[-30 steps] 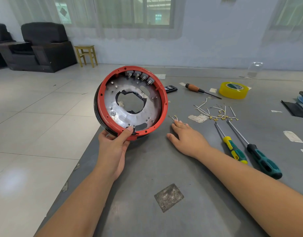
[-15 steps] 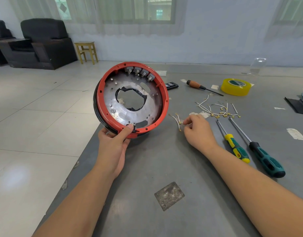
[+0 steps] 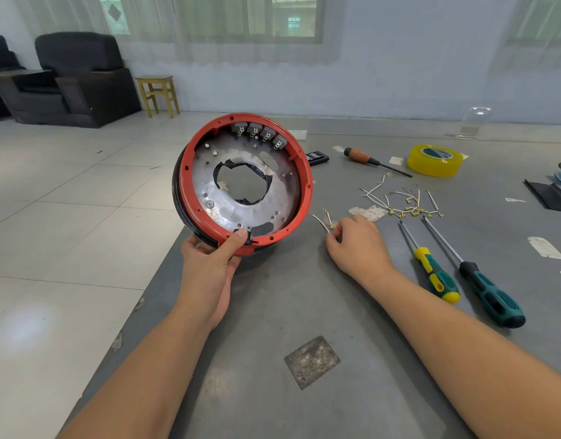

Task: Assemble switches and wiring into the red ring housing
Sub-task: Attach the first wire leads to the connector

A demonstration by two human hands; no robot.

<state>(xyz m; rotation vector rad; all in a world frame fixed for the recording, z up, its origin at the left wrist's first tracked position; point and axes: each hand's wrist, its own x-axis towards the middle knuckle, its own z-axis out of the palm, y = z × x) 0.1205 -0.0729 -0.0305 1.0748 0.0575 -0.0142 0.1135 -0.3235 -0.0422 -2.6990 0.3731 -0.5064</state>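
My left hand [image 3: 209,267] grips the red ring housing [image 3: 306,198] by its lower rim and holds it tilted upright at the table's left edge, thumb on a small black switch at the bottom. Several grey switches [image 3: 260,133] sit along the housing's upper inner rim, above a metal plate with a ragged central hole. My right hand [image 3: 357,245] rests on the table to the right of the housing and pinches a short white wire [image 3: 320,221] with brass terminals. A loose heap of similar wires [image 3: 402,202] lies further right.
On the grey table [image 3: 304,312]: a yellow-green screwdriver [image 3: 431,270] and a dark green one [image 3: 482,286] beside my right forearm, a wooden-handled screwdriver [image 3: 364,158], a yellow tape roll [image 3: 436,160], a black bit case [image 3: 317,157]. Tiled floor lies left of the table edge.
My right hand went from lying flat on the table to pinching a white wire and drew it slightly toward me. The housing in my left hand barely shifted.
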